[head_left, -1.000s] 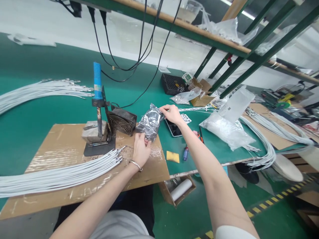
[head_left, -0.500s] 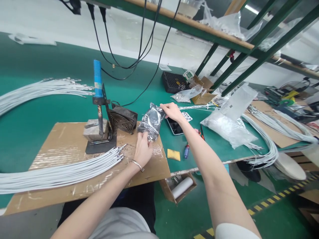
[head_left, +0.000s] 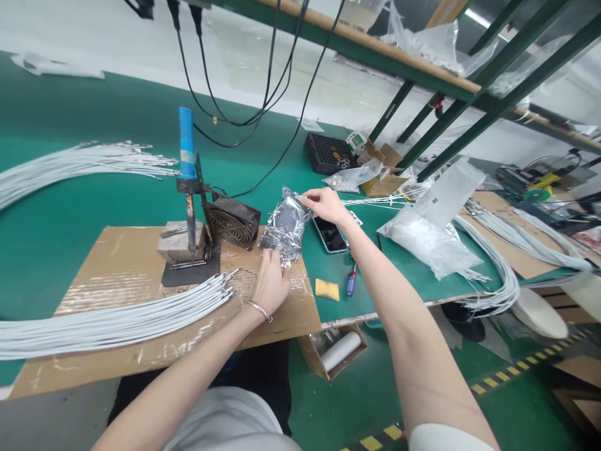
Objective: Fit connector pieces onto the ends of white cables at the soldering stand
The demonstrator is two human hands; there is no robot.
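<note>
A shiny, crinkled plastic bag (head_left: 285, 224) with dark contents is held over the right edge of the cardboard sheet (head_left: 126, 263). My left hand (head_left: 272, 282), a bracelet at its wrist, grips the bag's near end between closed fingers. At the far right corner of the bag, my right hand (head_left: 325, 205) pinches the plastic. What lies inside cannot be made out. Under my right wrist is a phone (head_left: 331, 237). A soldering iron with a blue handle (head_left: 186, 141) stands in its holder to the left, beside a small black fan (head_left: 233, 220).
Bundled white cables (head_left: 117, 319) lie on the cardboard, and another bundle (head_left: 89, 166) is behind. A yellow sponge (head_left: 327, 289) and a screwdriver (head_left: 352, 282) are near the front edge. A large clear bag (head_left: 429, 241) rests at right. Black cords (head_left: 267, 100) hang behind.
The bag looks flatter and more spread out between my hands. Both hands keep their hold and have barely moved. The camera view has shifted slightly.
</note>
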